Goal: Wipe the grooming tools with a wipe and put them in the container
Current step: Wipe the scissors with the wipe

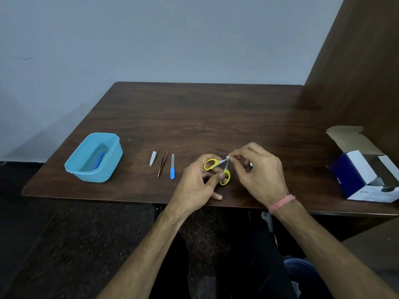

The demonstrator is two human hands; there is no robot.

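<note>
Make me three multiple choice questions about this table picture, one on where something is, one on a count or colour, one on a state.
1. Where is the blue container?
A. Left of the tools
B. By the box
C. On the floor

2. How many tools lie loose between the container and the hands?
A. One
B. Three
C. Five

3. What state are the scissors in?
A. Closed on the table
B. Open, held in both hands
C. In the container

Answers: 1 A, it sits at the table's left end. 2 B, nail clipper, tweezers, nail file. 3 B, left hand grips the spread yellow handles, right hand pinches a wipe at the blades.
</note>
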